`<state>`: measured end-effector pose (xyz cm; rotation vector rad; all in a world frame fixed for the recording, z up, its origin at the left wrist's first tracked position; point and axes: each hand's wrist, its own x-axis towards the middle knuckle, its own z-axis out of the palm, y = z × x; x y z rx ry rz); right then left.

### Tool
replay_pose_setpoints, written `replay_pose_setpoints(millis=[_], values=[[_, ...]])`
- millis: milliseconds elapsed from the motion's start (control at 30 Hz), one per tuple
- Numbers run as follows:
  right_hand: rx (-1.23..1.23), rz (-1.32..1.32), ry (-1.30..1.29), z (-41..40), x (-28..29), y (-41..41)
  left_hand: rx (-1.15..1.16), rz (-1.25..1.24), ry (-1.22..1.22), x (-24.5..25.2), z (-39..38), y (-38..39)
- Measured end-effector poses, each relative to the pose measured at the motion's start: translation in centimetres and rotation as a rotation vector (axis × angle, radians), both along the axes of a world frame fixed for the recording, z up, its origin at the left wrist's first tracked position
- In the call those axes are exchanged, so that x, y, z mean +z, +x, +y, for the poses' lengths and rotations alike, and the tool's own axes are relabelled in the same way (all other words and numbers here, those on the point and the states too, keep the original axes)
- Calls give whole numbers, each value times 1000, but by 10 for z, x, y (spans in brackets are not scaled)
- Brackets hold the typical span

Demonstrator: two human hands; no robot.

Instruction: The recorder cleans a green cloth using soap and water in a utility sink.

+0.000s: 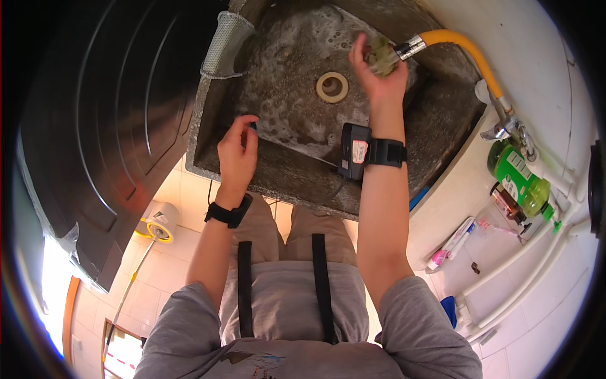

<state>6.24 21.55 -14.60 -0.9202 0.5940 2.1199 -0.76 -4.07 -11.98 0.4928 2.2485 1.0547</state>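
Observation:
My right hand holds a greenish, blurred soft thing, perhaps a scrubbing pad, under the metal nozzle of an orange hose. Water seems to run over it. My left hand hovers over the near left part of the stone sink, its fingers curled; a small dark bit shows at the fingertips, and I cannot tell what it is. Suds lie on the sink floor around the round drain, left of my right hand. A mesh cloth hangs over the sink's left rim.
A tap feeds the hose at the right wall. Below it are a green detergent bottle, a brown bottle and white pipes. A dark ribbed appliance panel stands close at the left. A mop is behind it.

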Motion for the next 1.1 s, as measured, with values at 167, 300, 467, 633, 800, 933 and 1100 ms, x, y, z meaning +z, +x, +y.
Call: replay_pose_setpoints(millis=[167,300,467,633,800,933,1100], values=[[-93,308,-128,-2,-17,23,-43,-57,43,8,24,2],[114,391,272,-4,-53,44,-158,-316,124,27,68,-1],[324,-385,354,-15,-8,13,-224,-714,230,20,120,0],[438,-290,383,-12,-15,15,-280,-743,68,5,148,4],[356,-148,354,3,-37,42,-460,-797,-151,-4,163,3],[369,-163,303,-10,7,23,-417,-821,49,-12,156,-14],[435,-155,206,-4,27,33,-111,-892,269,-3,165,-6]])
